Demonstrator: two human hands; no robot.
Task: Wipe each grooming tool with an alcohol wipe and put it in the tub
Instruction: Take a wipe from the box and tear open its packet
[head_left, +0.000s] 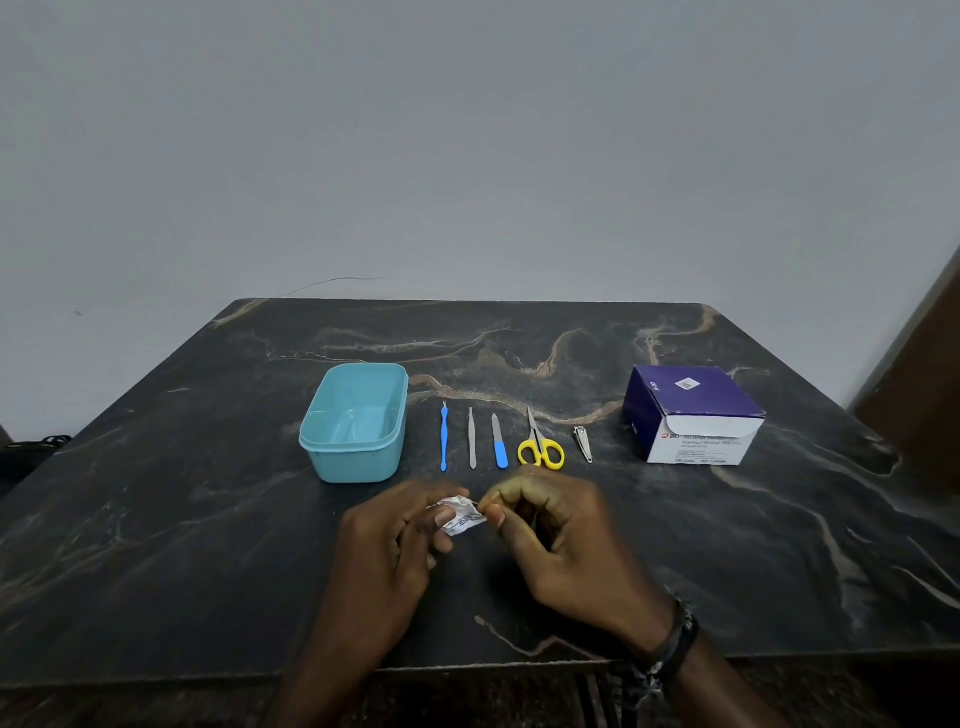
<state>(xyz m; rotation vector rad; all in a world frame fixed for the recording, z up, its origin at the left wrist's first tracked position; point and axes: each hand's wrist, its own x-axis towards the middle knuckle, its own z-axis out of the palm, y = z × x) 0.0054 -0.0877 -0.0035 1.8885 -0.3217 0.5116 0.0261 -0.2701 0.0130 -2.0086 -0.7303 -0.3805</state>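
A small foil alcohol wipe packet (460, 514) is pinched between my left hand (400, 540) and my right hand (556, 535) above the table's middle. Behind them lie several tools in a row: a blue cuticle pusher (443, 439), metal tweezers (471, 438), a blue-handled nail file (500, 441), yellow-handled scissors (539, 447) and a nail clipper (583, 443). A light blue tub (317, 452) stands left of the row, with nothing inside it.
A purple and white box of alcohol swabs (691, 415) stands at the right, its flap open. The dark marble table (208, 545) has its front edge just below my wrists. A grey wall rises behind it.
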